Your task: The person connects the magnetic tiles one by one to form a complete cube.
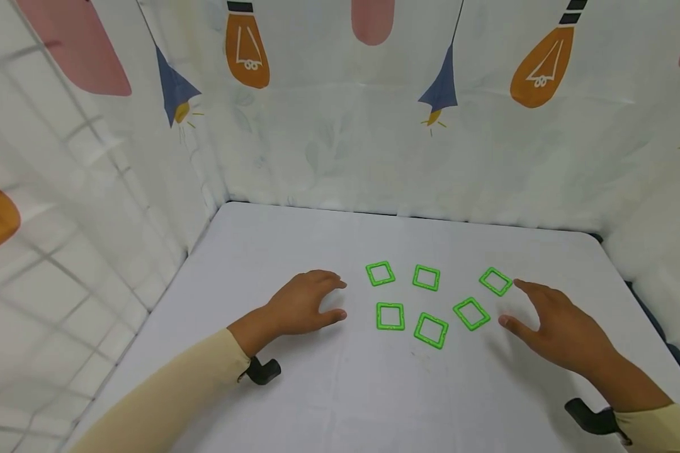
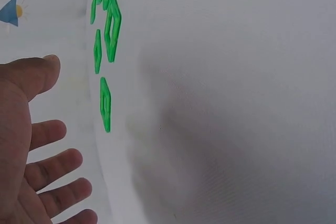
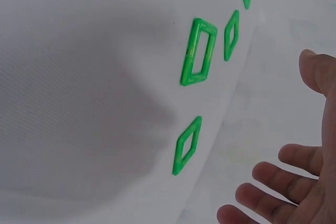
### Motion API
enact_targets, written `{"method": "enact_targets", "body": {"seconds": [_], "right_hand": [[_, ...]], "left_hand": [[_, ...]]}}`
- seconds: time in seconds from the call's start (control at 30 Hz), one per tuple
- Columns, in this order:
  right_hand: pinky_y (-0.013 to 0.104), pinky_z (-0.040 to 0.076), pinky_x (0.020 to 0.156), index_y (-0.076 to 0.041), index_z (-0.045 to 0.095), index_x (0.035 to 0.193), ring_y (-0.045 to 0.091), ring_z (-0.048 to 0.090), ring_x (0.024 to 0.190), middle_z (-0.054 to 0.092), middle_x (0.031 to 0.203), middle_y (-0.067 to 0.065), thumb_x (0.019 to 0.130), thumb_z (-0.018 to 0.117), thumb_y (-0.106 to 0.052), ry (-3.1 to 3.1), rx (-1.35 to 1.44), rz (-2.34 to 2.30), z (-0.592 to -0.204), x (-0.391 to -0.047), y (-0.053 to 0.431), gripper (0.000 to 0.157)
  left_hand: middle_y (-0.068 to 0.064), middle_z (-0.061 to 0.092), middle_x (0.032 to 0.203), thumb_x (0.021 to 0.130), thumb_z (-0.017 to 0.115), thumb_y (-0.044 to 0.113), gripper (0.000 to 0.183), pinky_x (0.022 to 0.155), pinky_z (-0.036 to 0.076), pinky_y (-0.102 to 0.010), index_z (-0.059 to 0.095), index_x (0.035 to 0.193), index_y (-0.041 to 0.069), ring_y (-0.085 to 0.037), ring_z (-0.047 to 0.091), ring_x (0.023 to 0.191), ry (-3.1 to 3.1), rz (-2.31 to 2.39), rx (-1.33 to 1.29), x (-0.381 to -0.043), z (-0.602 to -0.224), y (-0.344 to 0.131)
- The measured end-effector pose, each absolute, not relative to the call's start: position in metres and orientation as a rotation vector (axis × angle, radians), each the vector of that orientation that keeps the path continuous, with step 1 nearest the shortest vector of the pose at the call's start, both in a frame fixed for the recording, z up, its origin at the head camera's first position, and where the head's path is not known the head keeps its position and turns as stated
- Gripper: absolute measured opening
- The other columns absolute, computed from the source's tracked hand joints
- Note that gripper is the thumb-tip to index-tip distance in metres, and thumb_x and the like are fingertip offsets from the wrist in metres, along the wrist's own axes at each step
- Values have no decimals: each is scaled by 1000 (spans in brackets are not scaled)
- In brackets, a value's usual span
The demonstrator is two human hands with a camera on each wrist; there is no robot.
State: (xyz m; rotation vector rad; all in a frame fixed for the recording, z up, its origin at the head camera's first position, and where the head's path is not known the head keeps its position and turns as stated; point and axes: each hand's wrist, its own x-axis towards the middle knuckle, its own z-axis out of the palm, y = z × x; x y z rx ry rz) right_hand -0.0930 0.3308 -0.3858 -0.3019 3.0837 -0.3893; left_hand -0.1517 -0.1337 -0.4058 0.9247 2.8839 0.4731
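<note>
Several green square frames lie flat and apart on the white table, roughly in two rows. In the head view the back row has a left frame (image 1: pixel 368 275), a middle frame (image 1: pixel 415 275) and a right frame (image 1: pixel 485 282). Nearer are a left frame (image 1: pixel 379 316), a middle frame (image 1: pixel 429 341) and a right frame (image 1: pixel 461 308). My left hand (image 1: pixel 303 304) hovers left of them, fingers spread and holding nothing. On the other side my right hand (image 1: pixel 566 327) is held over the table with nothing in it, its fingertips close to the back right frame.
The white table (image 1: pixel 340 402) reaches back to a curtain (image 1: pixel 340 151) printed with lamps and bulbs. More pale cloth (image 1: pixel 62 251) hangs along the left side, with grid-like shadows behind it. A dark strap piece (image 1: pixel 263 371) sits at the left wrist, another (image 1: pixel 589 418) at the right.
</note>
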Motion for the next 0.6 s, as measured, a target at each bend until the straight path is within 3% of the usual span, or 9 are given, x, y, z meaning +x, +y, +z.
{"method": "enact_targets", "body": {"seconds": [0.6], "right_hand": [[73,38,96,3,42,151,52,38,134,44,148,30,93,63,-65,3091,-322,-365,-386,-94,320,92]], "left_hand": [[0,57,144,93,71,50,57,112,38,-44,62,141,20,-23,48,137,2798,456,964,-151,-416,-115]]}}
